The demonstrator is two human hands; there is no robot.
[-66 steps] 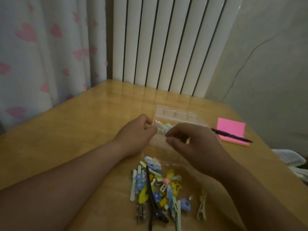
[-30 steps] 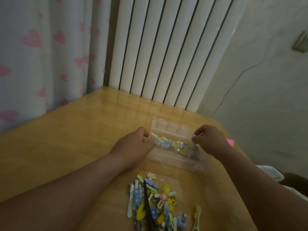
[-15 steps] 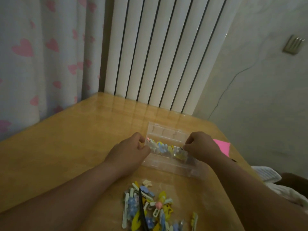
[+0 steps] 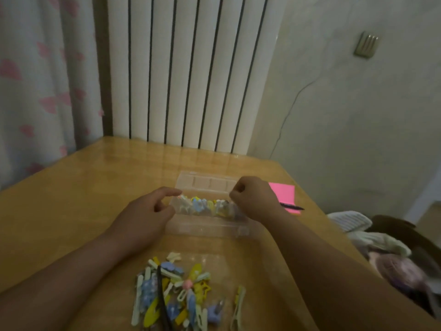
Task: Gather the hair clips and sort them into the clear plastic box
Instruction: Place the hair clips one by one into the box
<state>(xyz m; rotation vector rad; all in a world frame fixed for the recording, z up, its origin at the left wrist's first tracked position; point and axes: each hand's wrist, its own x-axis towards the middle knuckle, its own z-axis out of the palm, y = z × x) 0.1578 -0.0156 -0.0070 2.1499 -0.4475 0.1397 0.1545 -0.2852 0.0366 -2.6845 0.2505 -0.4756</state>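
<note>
Starting closest to me: the loose pile of hair clips (image 4: 176, 295) sits on the table (image 4: 71, 199) on the near side of the clear plastic box (image 4: 207, 229), well apart from it. It's lying on what looks like a clear bag (image 4: 212, 260). One long black clip (image 4: 162, 304) runs through the heap, and a pale stray clip (image 4: 238, 306) lies just off the pile, nearer than the box's right end.

My guess is these are super light, stiff little things, slick plastic and probably springy. They're all tangled, so grab one by its long flat body with thumb and index, not by the decoration, or you'll drag three more along.

The left hand (image 4: 148, 211) is at the box's left end, loose and curved. Thumb and index are apart, and the index tip touches the end wall without clamping it, far as I can see. The right hand (image 4: 253, 199) is balled up at the box's right end with the fingertips tucked in. Can't tell if anything's pinched in there.

Inside the box is a row of sorted clips (image 4: 205, 206) running end to end. The box looks thin and feather-light, and the table is glossy, so it'll likely skid. Hold it by the short end walls, because squeezing the long sides would probably flex them.

Right of the box: pink sticky notes (image 4: 284, 192) with a pen (image 4: 292, 207) across them. Beyond the box, the white radiator (image 4: 191, 68).
</note>
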